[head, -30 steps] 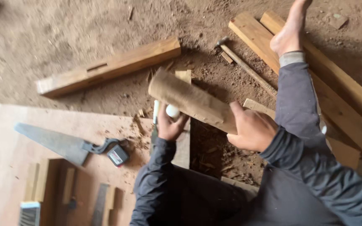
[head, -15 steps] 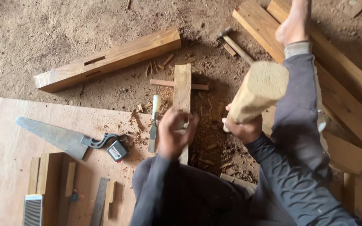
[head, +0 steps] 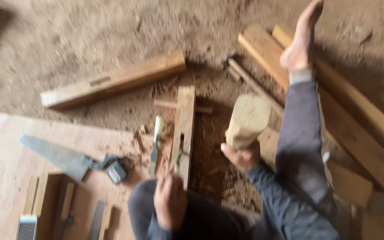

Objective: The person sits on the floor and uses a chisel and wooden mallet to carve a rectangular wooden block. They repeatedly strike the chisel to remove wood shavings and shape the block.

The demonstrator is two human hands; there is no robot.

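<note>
Seen from above, the person's right hand (head: 242, 156) is clenched around a thick, pale wooden mallet (head: 248, 121), raised upright. The left hand (head: 170, 202) is closed around something too blurred to identify, at the near end of a narrow upright wooden plank (head: 183, 131) on the dirt floor (head: 90, 40).

Dirt floor (head: 90, 40), plywood sheet (head: 5, 155), daylight

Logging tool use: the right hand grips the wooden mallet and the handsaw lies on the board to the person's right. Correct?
Not quite. The right hand grips the mallet, but the handsaw lies on the board to the person's left, as the head view shows.
</note>
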